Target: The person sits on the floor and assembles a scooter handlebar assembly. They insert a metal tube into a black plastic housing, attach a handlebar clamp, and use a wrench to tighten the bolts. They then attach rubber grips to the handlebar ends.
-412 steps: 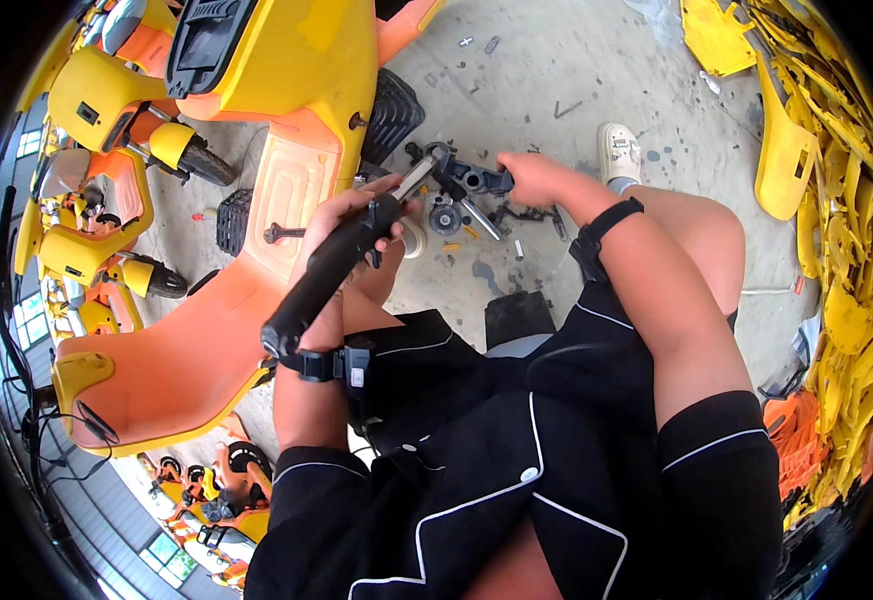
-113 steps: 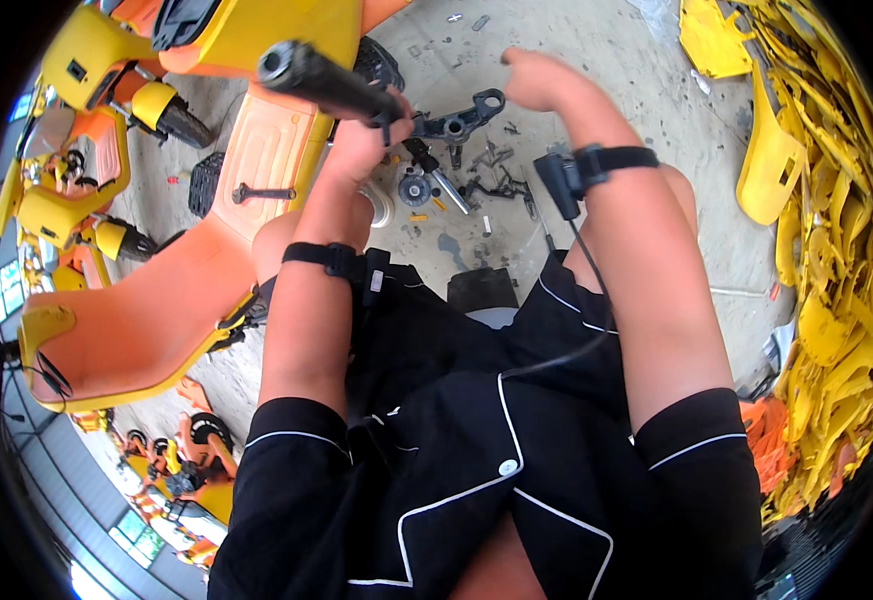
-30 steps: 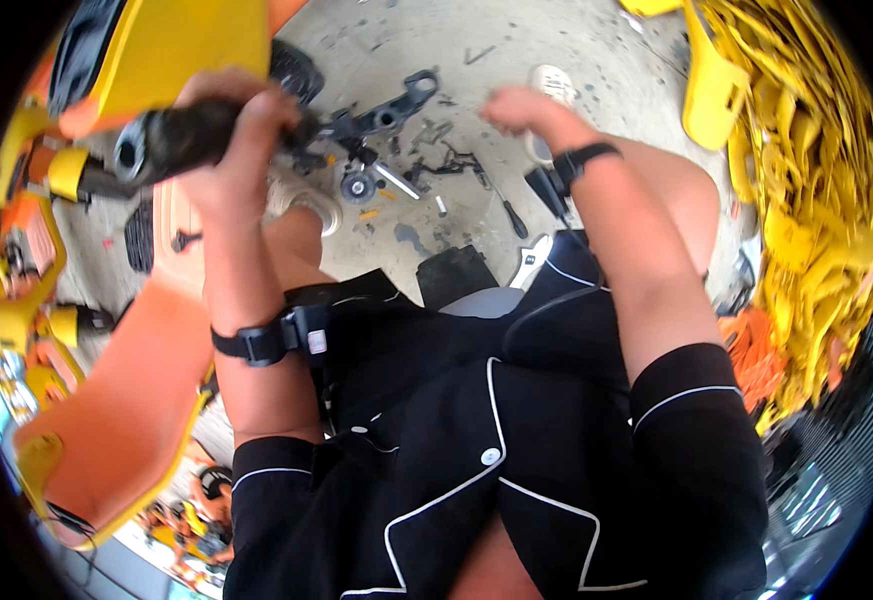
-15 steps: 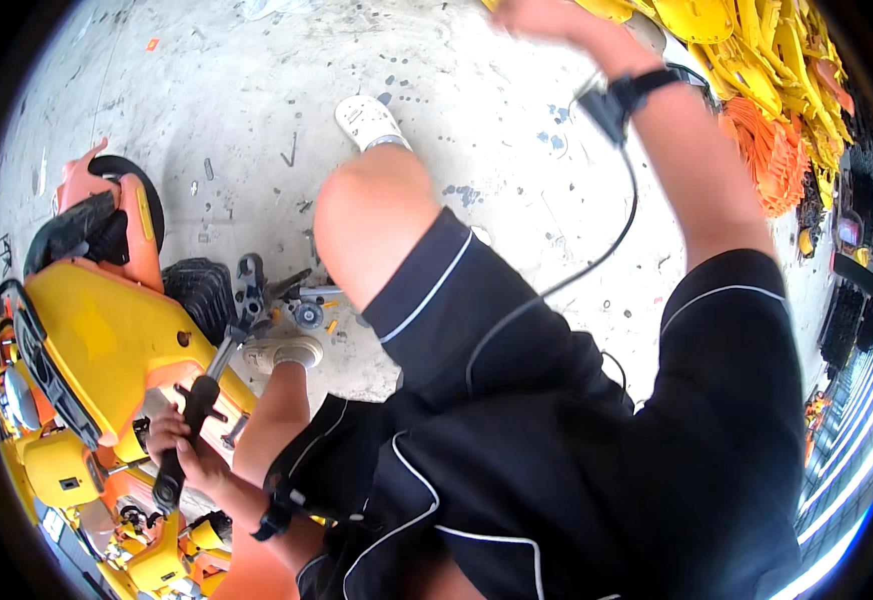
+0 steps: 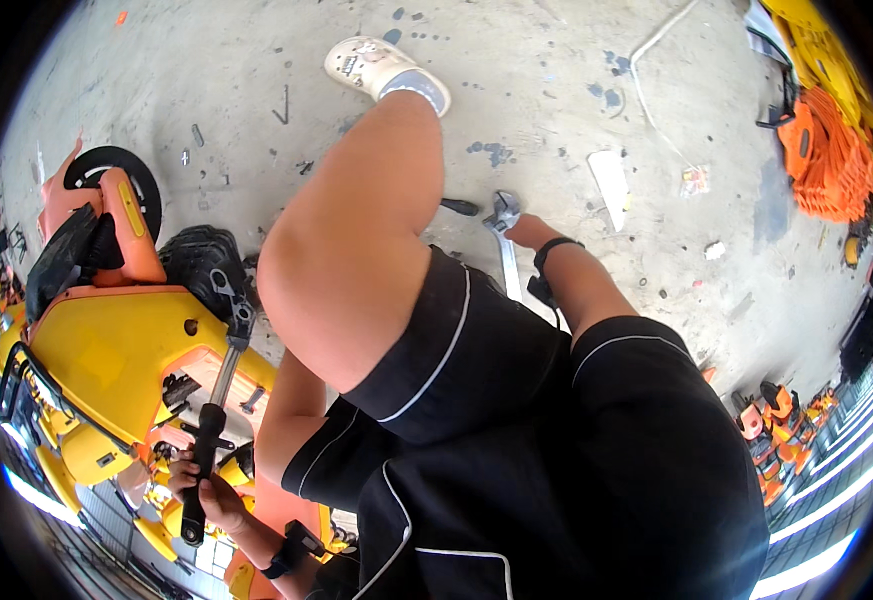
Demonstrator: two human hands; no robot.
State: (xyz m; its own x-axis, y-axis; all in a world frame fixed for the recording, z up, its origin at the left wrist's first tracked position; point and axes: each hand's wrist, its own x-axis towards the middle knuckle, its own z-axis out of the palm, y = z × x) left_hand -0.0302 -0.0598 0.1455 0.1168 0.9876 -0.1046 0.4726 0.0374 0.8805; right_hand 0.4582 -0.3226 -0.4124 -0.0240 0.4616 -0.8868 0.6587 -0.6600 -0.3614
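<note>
Busy with the wrench step on the yellow and orange plastic ride-on toy car [image 5: 126, 340]. Left hand [image 5: 201, 490], fingers closed tight round the black grip of the long silver ratchet wrench [image 5: 218, 400], its head up by the black wheel [image 5: 201, 270]. Right hand [image 5: 518, 232] down at the grey concrete floor [image 5: 556, 90], touching a silver adjustable spanner [image 5: 504, 225]; fingers hidden, cannot tell. Next, probably: grab spanner firmly, bring back to car.

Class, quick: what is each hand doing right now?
Left hand: closed on the black handle of a long ratchet wrench.
Right hand: mostly hidden behind the knee, on an adjustable wrench; grip cannot be told.
</note>
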